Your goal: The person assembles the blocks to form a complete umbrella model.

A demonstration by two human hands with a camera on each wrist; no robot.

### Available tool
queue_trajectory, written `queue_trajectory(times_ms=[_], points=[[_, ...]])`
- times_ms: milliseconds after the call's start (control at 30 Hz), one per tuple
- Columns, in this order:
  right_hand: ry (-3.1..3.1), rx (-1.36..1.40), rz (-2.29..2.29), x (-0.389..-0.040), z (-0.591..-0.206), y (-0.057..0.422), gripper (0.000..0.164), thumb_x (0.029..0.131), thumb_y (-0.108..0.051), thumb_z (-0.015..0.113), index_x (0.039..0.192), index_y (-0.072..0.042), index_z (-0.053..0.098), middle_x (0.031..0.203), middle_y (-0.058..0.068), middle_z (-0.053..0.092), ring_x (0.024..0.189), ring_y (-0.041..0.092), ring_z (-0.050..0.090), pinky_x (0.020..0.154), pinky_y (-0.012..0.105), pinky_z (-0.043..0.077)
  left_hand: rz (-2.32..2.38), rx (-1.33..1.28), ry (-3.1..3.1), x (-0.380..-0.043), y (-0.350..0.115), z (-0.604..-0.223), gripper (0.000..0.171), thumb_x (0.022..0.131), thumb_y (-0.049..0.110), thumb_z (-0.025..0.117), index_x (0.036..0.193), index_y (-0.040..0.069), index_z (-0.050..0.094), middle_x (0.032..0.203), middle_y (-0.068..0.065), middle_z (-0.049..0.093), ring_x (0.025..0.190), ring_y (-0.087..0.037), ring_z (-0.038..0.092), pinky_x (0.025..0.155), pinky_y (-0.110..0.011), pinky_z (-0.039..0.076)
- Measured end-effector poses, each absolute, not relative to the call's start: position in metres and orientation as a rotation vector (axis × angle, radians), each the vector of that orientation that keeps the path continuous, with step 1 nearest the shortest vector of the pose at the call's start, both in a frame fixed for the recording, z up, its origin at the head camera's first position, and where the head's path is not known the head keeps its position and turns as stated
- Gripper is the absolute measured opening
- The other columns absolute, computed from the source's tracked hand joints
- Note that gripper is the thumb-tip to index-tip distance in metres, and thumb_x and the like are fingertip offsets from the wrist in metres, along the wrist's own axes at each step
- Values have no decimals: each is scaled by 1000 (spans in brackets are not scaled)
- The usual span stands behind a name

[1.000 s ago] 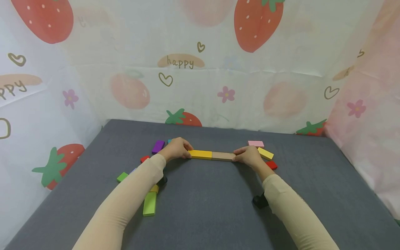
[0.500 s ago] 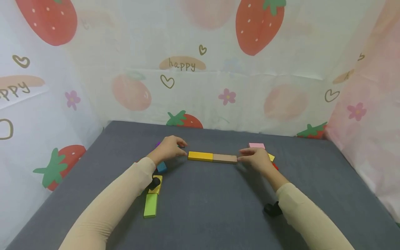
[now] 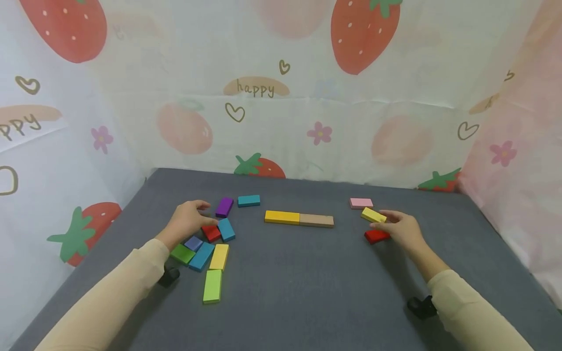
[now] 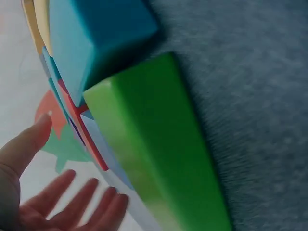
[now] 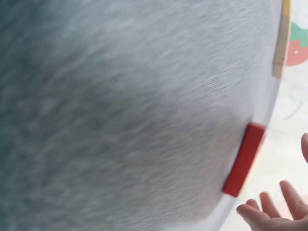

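In the head view my left hand (image 3: 186,222) hovers over the left cluster, thumb apart from the fingers, by a red block (image 3: 210,233) and a purple block (image 3: 224,207). The left wrist view shows its spread fingers (image 4: 79,202) holding nothing, with a green block (image 4: 159,144) and a blue block (image 4: 101,38) close to the camera. My right hand (image 3: 400,230) is at the right group, its fingertips by a pale yellow block (image 3: 373,215) and a red block (image 3: 376,237); nothing is gripped. Mid-table, an orange-yellow block (image 3: 282,217) and a tan block (image 3: 316,221) lie end to end.
The dark grey tabletop (image 3: 290,292) meets a printed cloth backdrop (image 3: 281,126). A teal block (image 3: 249,201) and a pink block (image 3: 361,203) lie towards the back. A yellow block (image 3: 219,257) and a lime block (image 3: 212,286) lie at the left front.
Both hands have let go of the outer ends of the orange-yellow and tan row and moved apart, left hand leftwards, right hand rightwards. The row stays in place.
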State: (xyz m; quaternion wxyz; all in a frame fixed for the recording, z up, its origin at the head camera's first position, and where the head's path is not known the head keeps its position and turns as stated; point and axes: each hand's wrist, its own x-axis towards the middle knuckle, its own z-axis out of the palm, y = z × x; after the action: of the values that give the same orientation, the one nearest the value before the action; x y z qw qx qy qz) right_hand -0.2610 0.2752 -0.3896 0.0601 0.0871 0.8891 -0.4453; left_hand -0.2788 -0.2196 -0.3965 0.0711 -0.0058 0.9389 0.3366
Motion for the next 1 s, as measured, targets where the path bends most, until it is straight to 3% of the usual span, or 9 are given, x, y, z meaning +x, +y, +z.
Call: queue_trajectory(times_ms=[133, 267, 567, 800, 1000], points=[[2660, 301, -1302, -261, -395, 284, 77, 91, -29, 72, 152, -1, 35, 156, 30, 32, 146, 45, 28, 116, 58, 31, 996, -18, 2779, -277, -222, -400, 73, 89, 30, 73, 147, -3, 42, 147, -29, 46, 133, -45, 45, 104, -56, 47], [2648, 328, -1283, -262, -400, 288, 77, 91, -28, 72, 150, 3, 36, 153, 31, 36, 142, 44, 33, 114, 57, 34, 995, -5, 2741, -273, -218, -401, 76, 88, 32, 75, 146, -4, 42, 146, -28, 47, 131, -44, 47, 103, -55, 48], [2675, 349, -1210, -263, -403, 289, 63, 91, -21, 72, 141, 9, 47, 151, 33, 38, 137, 45, 36, 110, 56, 39, 1005, -50, 2757, -268, -207, -400, 55, 87, 25, 76, 132, -2, 58, 125, -25, 60, 105, -33, 59, 84, -42, 56], [2715, 281, -1135, -259, -401, 286, 61, 88, -22, 74, 136, 10, 53, 145, 35, 43, 123, 42, 44, 97, 49, 46, 1008, -26, 2749, -268, -195, -403, 47, 87, 26, 76, 127, 4, 65, 124, -22, 62, 105, -31, 58, 83, -39, 57], [2725, 180, -1078, -251, -400, 275, 58, 88, -21, 74, 134, 8, 56, 141, 33, 50, 120, 40, 46, 93, 46, 47, 1005, 25, 2742, -268, -177, -404, 44, 86, 24, 77, 125, 5, 67, 128, -21, 61, 109, -32, 58, 86, -41, 57]])
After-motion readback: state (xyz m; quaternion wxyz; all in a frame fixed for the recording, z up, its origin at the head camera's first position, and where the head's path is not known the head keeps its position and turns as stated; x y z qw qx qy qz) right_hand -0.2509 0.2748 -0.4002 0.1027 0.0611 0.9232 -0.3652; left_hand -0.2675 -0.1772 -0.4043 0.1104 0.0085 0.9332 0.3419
